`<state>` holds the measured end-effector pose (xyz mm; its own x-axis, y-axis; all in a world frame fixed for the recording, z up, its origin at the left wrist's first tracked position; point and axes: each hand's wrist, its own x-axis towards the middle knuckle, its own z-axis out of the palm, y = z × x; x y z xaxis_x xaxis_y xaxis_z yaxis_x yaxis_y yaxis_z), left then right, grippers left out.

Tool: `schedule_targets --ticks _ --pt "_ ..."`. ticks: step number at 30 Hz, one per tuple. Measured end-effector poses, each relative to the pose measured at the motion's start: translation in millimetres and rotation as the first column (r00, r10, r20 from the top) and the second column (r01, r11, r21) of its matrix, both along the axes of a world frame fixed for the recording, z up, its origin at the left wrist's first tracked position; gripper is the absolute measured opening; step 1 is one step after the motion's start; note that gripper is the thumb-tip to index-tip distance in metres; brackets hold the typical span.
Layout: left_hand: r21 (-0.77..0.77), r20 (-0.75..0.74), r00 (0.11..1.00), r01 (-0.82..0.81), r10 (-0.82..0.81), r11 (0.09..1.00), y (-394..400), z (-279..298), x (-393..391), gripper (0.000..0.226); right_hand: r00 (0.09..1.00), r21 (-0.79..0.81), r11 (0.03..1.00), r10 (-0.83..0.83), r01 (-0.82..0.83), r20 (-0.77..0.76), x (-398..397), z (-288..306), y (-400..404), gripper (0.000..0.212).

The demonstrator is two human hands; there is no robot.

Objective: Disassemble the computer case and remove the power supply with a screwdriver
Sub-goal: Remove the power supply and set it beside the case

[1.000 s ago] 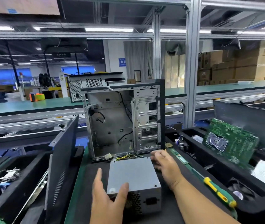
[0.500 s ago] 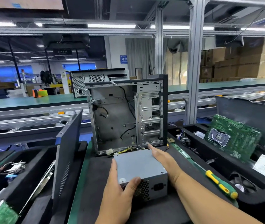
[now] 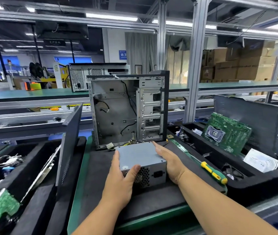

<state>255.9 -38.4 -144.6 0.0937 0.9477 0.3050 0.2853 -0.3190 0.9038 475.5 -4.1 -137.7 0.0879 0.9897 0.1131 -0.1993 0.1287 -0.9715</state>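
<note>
The grey power supply [image 3: 140, 156] lies on the black foam mat [image 3: 95, 168], just in front of the open, upright computer case [image 3: 118, 112]. Its yellow and black cables [image 3: 129, 142] trail to the case's bottom edge. My left hand [image 3: 119, 177] holds the unit's left side, with the thumb hooked over the vented rear face. My right hand [image 3: 170, 158] presses flat against the right side, fingers straight and pointing toward the case. A screwdriver [image 3: 213, 173] with a yellow and green handle lies on the mat's right edge, untouched.
A dark side panel [image 3: 70, 143] leans upright left of the mat. The black foam tray [image 3: 247, 185] on the right holds a green motherboard [image 3: 226, 133], a fan and papers. Another tray [image 3: 33, 167] on the left holds boards and cables. A second case [image 3: 84, 78] stands on the far bench.
My right hand slid from the unit's far corner to lie along its right side. My left hand moved forward and its thumb came onto the rear face.
</note>
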Motion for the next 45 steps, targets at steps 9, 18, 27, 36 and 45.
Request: schedule_targets --ticks 9,18,27,36,45 --pt "-0.035 -0.001 1.000 0.012 -0.012 0.999 -3.2 3.1 -4.5 0.101 0.718 0.264 0.873 -0.488 0.411 0.496 -0.2 8.4 -37.8 0.032" --pt "0.006 -0.083 0.996 -0.017 0.018 1.000 -1.1 -1.9 -3.0 0.095 -0.111 0.249 0.651 -0.246 0.717 0.963 104.2 7.3 -74.7 0.038" --pt "0.031 -0.110 0.993 -0.048 0.051 0.998 2.6 -6.9 -0.8 0.093 -0.114 0.290 0.682 -0.291 0.672 0.950 103.7 -3.1 -73.6 0.046" --pt "0.055 -0.006 0.999 -0.036 0.036 0.998 6.7 -8.5 -0.4 0.087 0.307 0.392 0.770 -0.583 0.502 0.752 52.9 -4.9 -50.7 0.045" --pt "0.051 -0.034 0.999 -0.030 0.032 0.998 10.3 -10.1 0.5 0.090 0.756 0.275 0.842 -0.539 0.464 0.372 14.8 -9.3 -26.5 0.032"
